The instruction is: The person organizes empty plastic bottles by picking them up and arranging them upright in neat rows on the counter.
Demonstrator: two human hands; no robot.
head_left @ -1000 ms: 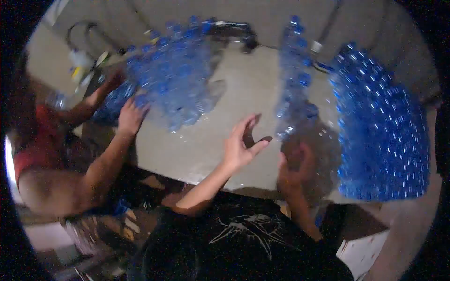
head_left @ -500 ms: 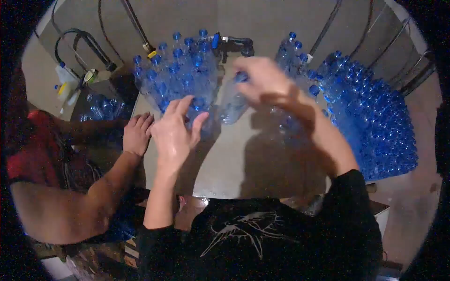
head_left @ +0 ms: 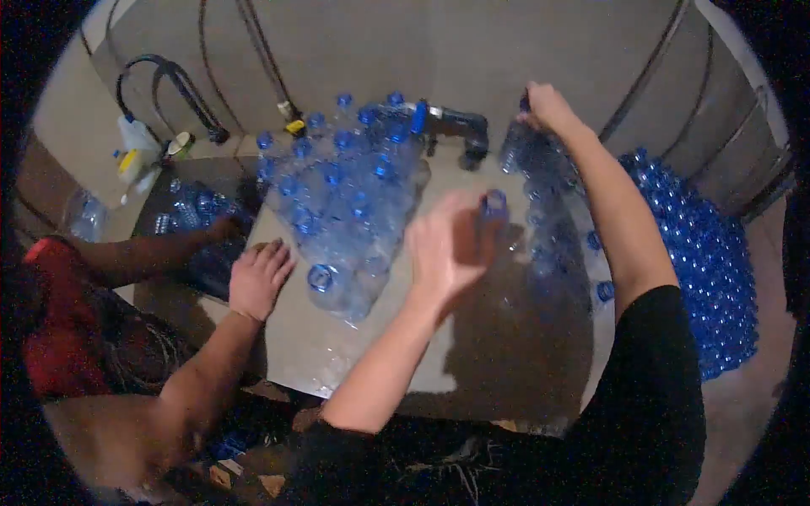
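My left hand [head_left: 443, 253] is over the middle of the table, smeared by motion. Its fingers and thumb are around a clear plastic bottle, whose blue cap [head_left: 494, 202] shows at the fingertips. At the back right, my right hand [head_left: 550, 110] is closed on the capped top of another clear bottle [head_left: 512, 150], which hangs below it. A cluster of clear bottles with blue caps [head_left: 333, 202] stands left of my left hand. More clear bottles [head_left: 548, 228] are on the right part of the table, dim in shadow and partly covered by my right forearm.
A large heap of blue-capped bottles [head_left: 709, 278] lies right of the table [head_left: 295, 354]. On the left, another person's hand [head_left: 260, 278] rests at the table edge beside a dark basin [head_left: 152, 261] with bottles inside. A pipe with a blue valve [head_left: 419, 116] sticks out behind the cluster.
My right hand has carried a bottle to the back right. My left hand has moved right from the bottle cluster, now with a bottle. The view has shifted.
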